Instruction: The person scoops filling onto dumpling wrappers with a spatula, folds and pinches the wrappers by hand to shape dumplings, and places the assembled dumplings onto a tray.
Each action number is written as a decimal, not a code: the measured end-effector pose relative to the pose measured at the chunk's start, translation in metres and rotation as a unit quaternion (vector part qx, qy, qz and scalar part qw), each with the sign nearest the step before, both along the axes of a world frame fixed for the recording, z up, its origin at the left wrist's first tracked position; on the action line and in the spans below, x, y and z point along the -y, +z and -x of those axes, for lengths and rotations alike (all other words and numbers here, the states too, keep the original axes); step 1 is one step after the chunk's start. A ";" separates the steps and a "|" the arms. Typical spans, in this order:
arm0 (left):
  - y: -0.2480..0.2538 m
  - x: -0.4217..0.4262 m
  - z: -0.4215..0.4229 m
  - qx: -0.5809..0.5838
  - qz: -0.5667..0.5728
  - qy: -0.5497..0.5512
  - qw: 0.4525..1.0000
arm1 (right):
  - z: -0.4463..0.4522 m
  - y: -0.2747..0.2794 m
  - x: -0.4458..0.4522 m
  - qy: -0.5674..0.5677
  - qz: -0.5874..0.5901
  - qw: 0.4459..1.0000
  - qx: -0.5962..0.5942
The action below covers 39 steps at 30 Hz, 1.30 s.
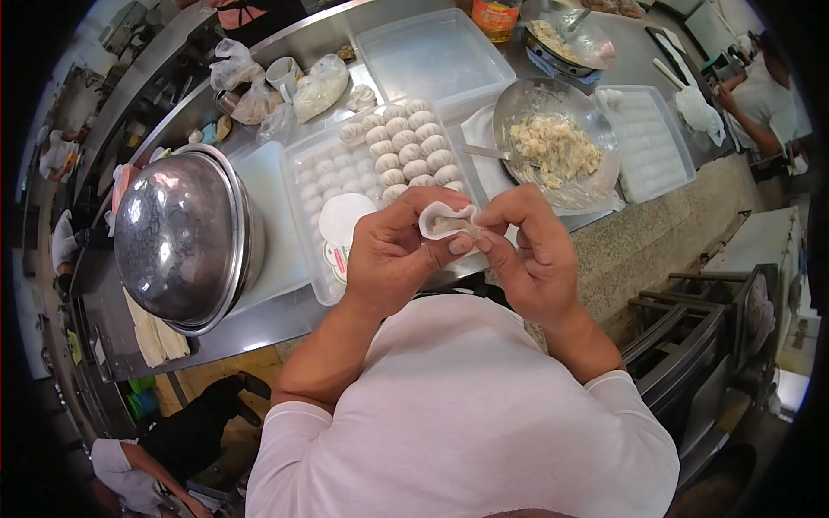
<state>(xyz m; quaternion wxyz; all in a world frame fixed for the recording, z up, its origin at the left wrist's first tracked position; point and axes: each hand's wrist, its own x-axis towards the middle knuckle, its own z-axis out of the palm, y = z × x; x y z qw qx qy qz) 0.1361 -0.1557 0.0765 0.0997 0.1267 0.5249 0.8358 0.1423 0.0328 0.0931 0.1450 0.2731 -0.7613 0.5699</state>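
A white round dough wrapper [447, 223] with some filling inside is held up in front of my chest, partly folded. My left hand [393, 246] cups its left side, thumb at the lower edge. My right hand [528, 246] pinches the gathered right edge between thumb and fingers. Behind my hands, a plastic tray [298, 216] holds rows of pleated dumplings [410, 147]. A flat white wrapper [344, 217] lies on the tray's near left part. Right of the tray, a metal bowl [553, 95] contains chopped filling [554, 148] and a spoon [494, 154].
A large domed metal pot [177, 237] stands at the left. Plastic bags [321, 88], a mug [283, 76] and a clear lid [434, 53] lie farther back. Another tray [646, 142] sits at the right. Co-workers [764, 99] are at the right, left and lower left.
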 end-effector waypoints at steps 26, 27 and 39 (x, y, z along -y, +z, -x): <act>-0.013 -0.013 -0.003 -0.108 -0.025 0.071 0.991 | -0.002 0.000 0.000 -0.013 0.006 0.999 0.044; -0.012 -0.015 -0.005 -0.095 -0.039 0.107 0.989 | -0.003 0.001 0.000 -0.014 0.006 0.999 0.044; -0.008 -0.011 -0.001 -0.099 0.026 0.054 0.993 | -0.002 -0.004 -0.001 -0.019 0.061 0.996 0.060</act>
